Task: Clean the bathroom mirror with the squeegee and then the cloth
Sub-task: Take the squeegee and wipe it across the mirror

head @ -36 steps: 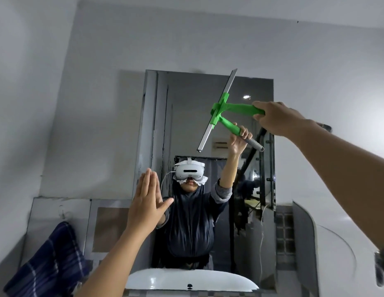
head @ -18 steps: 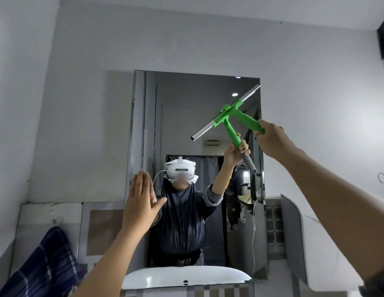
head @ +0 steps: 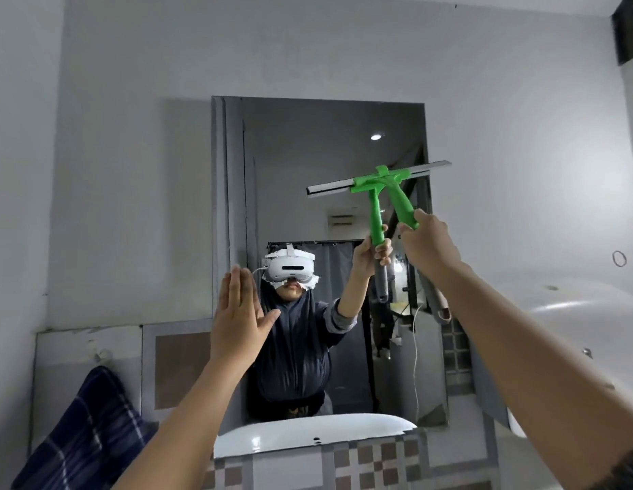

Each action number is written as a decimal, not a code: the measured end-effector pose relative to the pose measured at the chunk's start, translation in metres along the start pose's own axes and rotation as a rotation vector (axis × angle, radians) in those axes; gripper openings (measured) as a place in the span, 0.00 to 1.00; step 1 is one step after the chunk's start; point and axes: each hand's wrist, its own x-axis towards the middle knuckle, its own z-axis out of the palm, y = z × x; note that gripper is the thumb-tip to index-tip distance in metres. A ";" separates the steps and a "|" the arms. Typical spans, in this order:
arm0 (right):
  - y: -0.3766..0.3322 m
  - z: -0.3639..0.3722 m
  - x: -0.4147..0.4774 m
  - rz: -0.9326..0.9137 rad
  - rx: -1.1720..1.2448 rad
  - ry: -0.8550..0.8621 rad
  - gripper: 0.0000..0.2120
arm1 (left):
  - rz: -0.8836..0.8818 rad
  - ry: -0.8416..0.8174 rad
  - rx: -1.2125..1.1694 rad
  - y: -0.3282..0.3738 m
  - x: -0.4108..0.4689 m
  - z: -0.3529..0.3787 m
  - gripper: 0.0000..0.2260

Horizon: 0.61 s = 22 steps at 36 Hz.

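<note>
The rectangular bathroom mirror (head: 308,143) hangs on the grey wall ahead. My right hand (head: 428,245) is shut on the handle of the green squeegee (head: 401,203). Its blade lies almost level against the glass on the mirror's right side, about mid-height. My left hand (head: 239,313) is flat and open with fingers up, at the mirror's lower left edge. A dark blue checked cloth (head: 85,433) hangs at the lower left, away from both hands. The mirror reflects me and the squeegee.
A white washbasin (head: 308,433) sits below the mirror above checked tiles. A large white rounded fixture (head: 573,330) stands at the right, close beside my right arm. Tiled panels run along the wall at the lower left.
The squeegee has come down the right side of the mirror and its blade has turned from steeply slanted to almost level. My left hand has stayed flat at the mirror's lower left.
</note>
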 end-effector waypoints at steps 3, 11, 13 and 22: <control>-0.006 0.012 -0.013 0.022 0.092 0.023 0.12 | 0.005 -0.011 -0.001 0.000 -0.001 -0.002 0.41; -0.038 0.062 -0.046 0.147 0.299 0.136 0.11 | 0.065 -0.043 -0.064 -0.005 -0.005 -0.007 0.39; -0.046 0.073 -0.050 0.170 0.324 0.145 0.13 | 0.078 -0.046 -0.072 -0.008 -0.006 -0.009 0.40; -0.083 0.102 -0.058 0.219 0.463 0.158 0.14 | 0.152 -0.064 -0.109 -0.021 -0.009 -0.009 0.40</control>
